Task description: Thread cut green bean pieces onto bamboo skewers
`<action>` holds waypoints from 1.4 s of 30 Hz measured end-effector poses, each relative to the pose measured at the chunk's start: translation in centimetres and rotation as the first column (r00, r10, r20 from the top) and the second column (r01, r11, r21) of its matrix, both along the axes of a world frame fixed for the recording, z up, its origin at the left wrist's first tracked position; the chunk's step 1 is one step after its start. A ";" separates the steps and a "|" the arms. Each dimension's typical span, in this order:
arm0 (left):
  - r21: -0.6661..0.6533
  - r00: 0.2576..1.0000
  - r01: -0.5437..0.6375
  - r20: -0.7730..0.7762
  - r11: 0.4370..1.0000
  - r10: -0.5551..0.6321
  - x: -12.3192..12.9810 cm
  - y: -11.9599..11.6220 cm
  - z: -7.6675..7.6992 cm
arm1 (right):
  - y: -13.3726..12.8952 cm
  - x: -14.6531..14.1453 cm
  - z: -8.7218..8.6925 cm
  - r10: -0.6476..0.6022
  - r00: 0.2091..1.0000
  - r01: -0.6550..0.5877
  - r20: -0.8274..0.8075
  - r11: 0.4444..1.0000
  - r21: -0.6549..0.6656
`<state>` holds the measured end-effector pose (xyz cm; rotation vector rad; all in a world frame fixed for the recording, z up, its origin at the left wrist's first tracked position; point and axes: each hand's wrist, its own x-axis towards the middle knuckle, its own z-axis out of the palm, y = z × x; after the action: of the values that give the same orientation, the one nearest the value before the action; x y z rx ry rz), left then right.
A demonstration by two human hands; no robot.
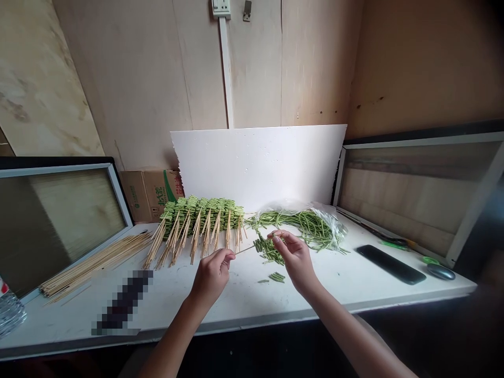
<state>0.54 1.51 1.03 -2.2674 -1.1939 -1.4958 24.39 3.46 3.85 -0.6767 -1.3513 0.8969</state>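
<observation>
My left hand [213, 272] is closed round the bare end of a thin wooden skewer [244, 250], which points to the right. Several short green bean pieces [258, 245] are threaded on the skewer's far part. At that far end my right hand [294, 258] pinches a small piece of green bean between thumb and forefinger, mostly hidden by the fingers. Below the hands lie a heap of cut beans [271, 256] and a few loose pieces [277, 276] on the white table [252, 299].
Stacked bean skewers [202, 215] stand at the back left, beside loose bare skewers [94, 262]. Long uncut beans [303, 223] spill from a clear plastic bag [334, 223]. A black phone [391, 263] and a computer mouse [441, 271] lie right; a plastic bottle [11, 312] stands left.
</observation>
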 end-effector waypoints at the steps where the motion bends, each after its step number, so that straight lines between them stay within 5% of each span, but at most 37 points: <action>1: -0.006 1.000 0.003 0.001 1.000 -0.003 0.1 0.0 0.0 | 0.0 0.0 0.0 -0.007 1.000 0.007 0.010 1.000 0.009; 15: -0.106 1.000 0.001 0.024 0.994 0.001 1.3 -0.7 0.1 | 0.0 -0.7 -0.7 -0.012 1.000 0.012 0.011 1.000 -0.006; 20: -0.145 0.995 -0.083 0.049 0.986 0.091 0.4 -0.3 0.5 | 1.1 0.9 0.0 -0.033 0.975 0.029 0.220 0.999 0.022; 22: -0.178 0.989 -0.115 0.068 0.977 0.129 -0.1 0.2 0.4 | 2.0 2.1 0.0 -0.017 0.893 -0.013 0.450 0.998 0.063; 25: -0.243 0.984 -0.137 0.076 0.960 0.159 -0.8 1.0 0.1 | 3.2 3.5 -1.0 -0.001 0.621 -0.109 0.784 0.990 0.089; 28: -0.296 0.988 -0.117 0.060 0.948 0.141 -1.0 1.4 -0.2 | 3.7 3.6 -2.6 0.005 0.460 -0.130 0.888 0.990 0.061; 34: -0.323 0.993 -0.080 0.061 0.943 0.105 -0.7 1.2 -0.4 | 3.0 1.2 -4.8 -0.027 0.313 -0.154 0.949 0.985 0.079; 38: -0.322 0.994 -0.070 0.062 0.944 0.095 -0.7 1.2 -0.3 | 3.0 1.2 -4.5 -0.023 0.394 -0.170 0.919 0.981 0.097; 42: -0.313 0.994 -0.048 0.079 0.948 0.077 -0.6 1.0 -0.1 | 3.1 2.4 -2.3 0.057 0.665 -0.127 0.744 0.991 0.037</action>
<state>-0.03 2.49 0.95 -2.3441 -1.6155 -1.4915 26.74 6.57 1.60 -0.9727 -2.1675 0.6391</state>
